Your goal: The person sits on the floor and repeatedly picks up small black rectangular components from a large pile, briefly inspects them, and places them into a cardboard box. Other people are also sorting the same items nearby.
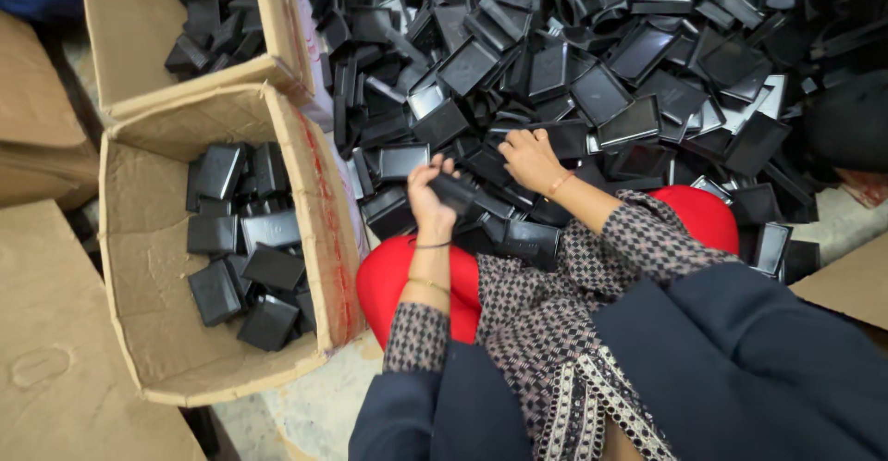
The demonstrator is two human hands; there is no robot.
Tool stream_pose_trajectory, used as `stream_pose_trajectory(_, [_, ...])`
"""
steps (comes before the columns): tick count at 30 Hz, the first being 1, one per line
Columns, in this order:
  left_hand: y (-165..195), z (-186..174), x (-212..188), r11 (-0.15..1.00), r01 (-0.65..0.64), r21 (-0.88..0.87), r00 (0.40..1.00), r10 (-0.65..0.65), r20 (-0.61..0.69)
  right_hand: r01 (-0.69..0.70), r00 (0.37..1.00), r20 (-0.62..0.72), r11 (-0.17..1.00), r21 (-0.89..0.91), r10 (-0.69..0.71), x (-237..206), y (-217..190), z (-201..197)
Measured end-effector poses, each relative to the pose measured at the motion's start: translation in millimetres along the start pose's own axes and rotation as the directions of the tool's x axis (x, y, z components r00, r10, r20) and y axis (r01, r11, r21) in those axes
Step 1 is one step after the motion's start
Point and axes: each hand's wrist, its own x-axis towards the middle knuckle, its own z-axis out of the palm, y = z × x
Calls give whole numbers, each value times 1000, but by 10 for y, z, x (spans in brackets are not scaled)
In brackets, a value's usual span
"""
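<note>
My left hand grips a small black plastic box piece just above my red-clad knee. My right hand reaches forward, fingers curled down onto the near edge of a big heap of black plastic trays and lids; whether it holds one I cannot tell. Both wrists wear thin bangles, and patterned sleeves cover my forearms.
A cardboard box at my left holds several black box pieces. A second cardboard box behind it also holds black pieces. Flat cardboard lies at the far left, more cardboard at the right.
</note>
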Motion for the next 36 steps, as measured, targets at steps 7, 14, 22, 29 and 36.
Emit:
stream_pose_trajectory(7, [20, -11, -61, 980, -94, 178, 986, 116, -117, -47, 994, -79, 957, 285, 73, -56, -324, 96])
stream_pose_trajectory(14, [-55, 14, -179, 922, 77, 379, 985, -128, 113, -434, 876, 256, 438, 787, 408, -188, -293, -148])
stream_pose_trajectory(22, [-295, 239, -573, 882, -2, 472, 963, -125, 238, -18, 958, -231, 838, 546, 172, -532, -693, -668])
stream_pose_trajectory(29, [-118, 313, -817, 940, 37, 341, 989, -83, 122, -225, 931, 184, 100, 969, 314, -500, -928, -619])
stream_pose_trajectory(36, [-308, 262, -734, 942, -162, 295, 984, 133, 116, -342, 933, 216, 525, 780, 287, -752, -1041, -745])
